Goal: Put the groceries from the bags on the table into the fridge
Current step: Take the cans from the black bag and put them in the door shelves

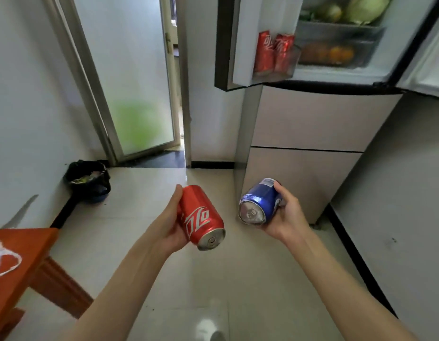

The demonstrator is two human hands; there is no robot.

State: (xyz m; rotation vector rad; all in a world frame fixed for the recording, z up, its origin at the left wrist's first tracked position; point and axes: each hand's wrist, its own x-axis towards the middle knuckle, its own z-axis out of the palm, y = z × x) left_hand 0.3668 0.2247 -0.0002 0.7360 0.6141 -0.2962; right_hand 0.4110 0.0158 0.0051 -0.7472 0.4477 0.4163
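Left hand (170, 225) wraps a red cola can (201, 216), can tipped on its side, top end toward the camera. Right hand (286, 212) grips a blue soda can (259, 201) the same way, also tilted with its top facing the camera. Both cans are carried above the tiled floor (144, 193), in front of the fridge (309, 124) and not yet inside. Low left, the corner of an orange-brown table (24, 244) shows with the edge of a plastic bag (3, 260) on it; its contents can't be seen. Black bin (88, 180) sits by the wall. Further up, the fridge door (240, 43) is open, two red cans (273, 52) already standing in the door shelf (291, 70). Inside, a clear drawer (336, 49) holds orange fruit, greens lie above it. Judgement: task well under way, these two cans still need shelving; what's left in the bags can't be told.
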